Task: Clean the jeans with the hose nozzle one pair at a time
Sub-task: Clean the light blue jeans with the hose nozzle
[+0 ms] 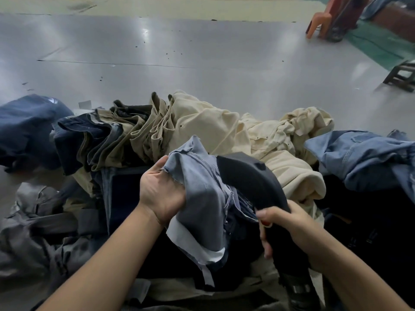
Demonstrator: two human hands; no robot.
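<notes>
Glossy grey floor (pixel 179 52) (light glaring off it), orange plastic chair (pixel 318 23) far right.

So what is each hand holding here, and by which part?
Left hand grips the light blue jeans by a bunched fold near a raw edge. Right hand holds the black hose nozzle by its handle.

We see lots of open room on the far part of the grey desk (pixel 179 52). Close to us, piles block the way: dark blue jeans (pixel 27 129) on the left, tan trousers (pixel 139 131) and cream clothes (pixel 258 135) in the middle, light blue jeans (pixel 363 158) on the right. A plastic chair (pixel 318 23) and a stool (pixel 402 75) stand far off right.
</notes>
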